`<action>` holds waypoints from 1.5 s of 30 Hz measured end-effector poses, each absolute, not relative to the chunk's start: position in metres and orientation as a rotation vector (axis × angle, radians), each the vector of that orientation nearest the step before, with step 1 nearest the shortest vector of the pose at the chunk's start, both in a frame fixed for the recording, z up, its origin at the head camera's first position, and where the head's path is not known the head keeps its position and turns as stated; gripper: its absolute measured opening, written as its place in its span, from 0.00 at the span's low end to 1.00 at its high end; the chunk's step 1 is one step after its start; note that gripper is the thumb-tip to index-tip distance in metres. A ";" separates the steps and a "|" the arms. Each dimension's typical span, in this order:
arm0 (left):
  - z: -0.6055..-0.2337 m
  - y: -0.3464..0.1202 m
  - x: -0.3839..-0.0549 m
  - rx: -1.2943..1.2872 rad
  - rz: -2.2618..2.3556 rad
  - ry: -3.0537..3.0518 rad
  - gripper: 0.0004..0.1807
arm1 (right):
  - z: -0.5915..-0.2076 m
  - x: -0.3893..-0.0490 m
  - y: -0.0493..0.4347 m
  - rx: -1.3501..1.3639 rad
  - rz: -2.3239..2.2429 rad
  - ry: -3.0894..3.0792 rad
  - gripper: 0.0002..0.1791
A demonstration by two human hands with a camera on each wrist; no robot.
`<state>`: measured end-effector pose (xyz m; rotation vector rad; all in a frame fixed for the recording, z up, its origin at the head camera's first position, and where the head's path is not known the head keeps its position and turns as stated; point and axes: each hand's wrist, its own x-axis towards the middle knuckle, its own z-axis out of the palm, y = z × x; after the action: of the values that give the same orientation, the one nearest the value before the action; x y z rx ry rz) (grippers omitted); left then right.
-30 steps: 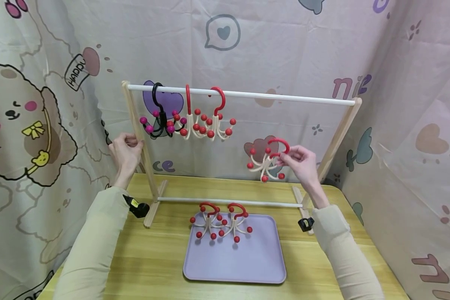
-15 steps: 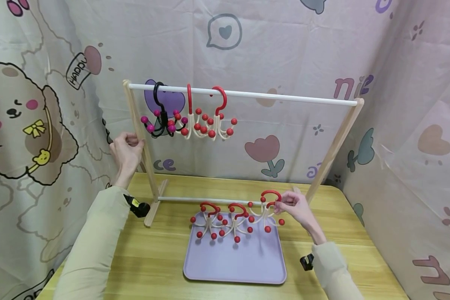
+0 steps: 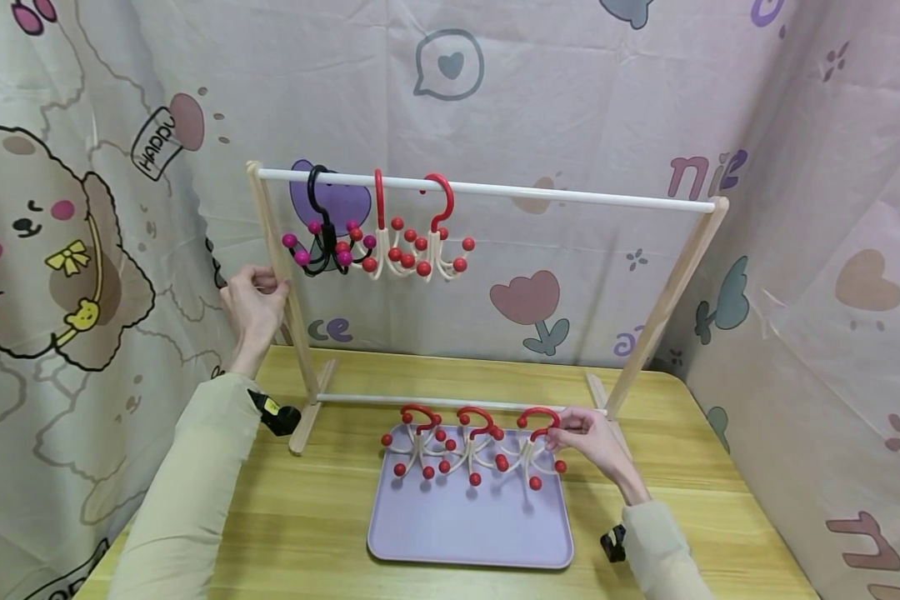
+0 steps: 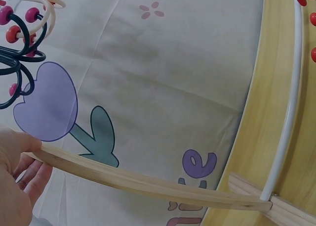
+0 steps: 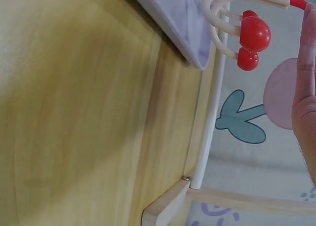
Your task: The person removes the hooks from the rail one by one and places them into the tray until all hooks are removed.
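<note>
My left hand (image 3: pixel 255 310) grips the left wooden post (image 4: pixel 148 182) of a rack, thumb and fingers on either side of it. At the tray's back right corner my right hand (image 3: pixel 591 439) pinches the red hook of a cream claw hanger (image 3: pixel 527 452) with red ball tips. Two more red-hooked claw hangers, one on the left (image 3: pixel 417 446) and one in the middle (image 3: pixel 471 450), stand beside it on the lilac tray (image 3: pixel 468 529). From the rack's white top rail (image 3: pixel 570 194) hang a black claw hanger (image 3: pixel 325 237) with magenta balls and two red-hooked ones (image 3: pixel 433 242).
A white lower rail (image 3: pixel 360 400) runs just behind the tray, between the rack's wooden feet. The right post (image 3: pixel 667 308) rises behind my right hand. A printed curtain (image 3: pixel 450 125) encloses the wooden table (image 3: pixel 300 517) at the back and sides.
My right hand has come down from mid-rack to the tray's back right corner, lowering the red-hooked claw hanger beside the other two. My left hand has stayed on the post.
</note>
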<state>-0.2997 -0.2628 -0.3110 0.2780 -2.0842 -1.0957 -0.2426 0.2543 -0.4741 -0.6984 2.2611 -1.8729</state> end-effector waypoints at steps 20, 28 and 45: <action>-0.311 -0.262 -0.298 0.268 -1.123 -2.067 0.13 | -0.487 -0.244 0.255 -0.645 -1.854 2.252 0.16; -0.309 -0.262 -0.297 0.279 -1.097 -2.079 0.13 | -0.489 -0.244 0.255 -0.654 -1.855 2.247 0.14; -0.309 -0.262 -0.296 0.273 -1.103 -2.086 0.14 | -0.491 -0.244 0.255 -0.645 -1.886 2.246 0.13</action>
<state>-0.2956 -0.2619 -0.3089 0.2730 -2.0856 -1.1027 -0.2437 0.2552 -0.4907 -0.6448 2.2459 -1.8862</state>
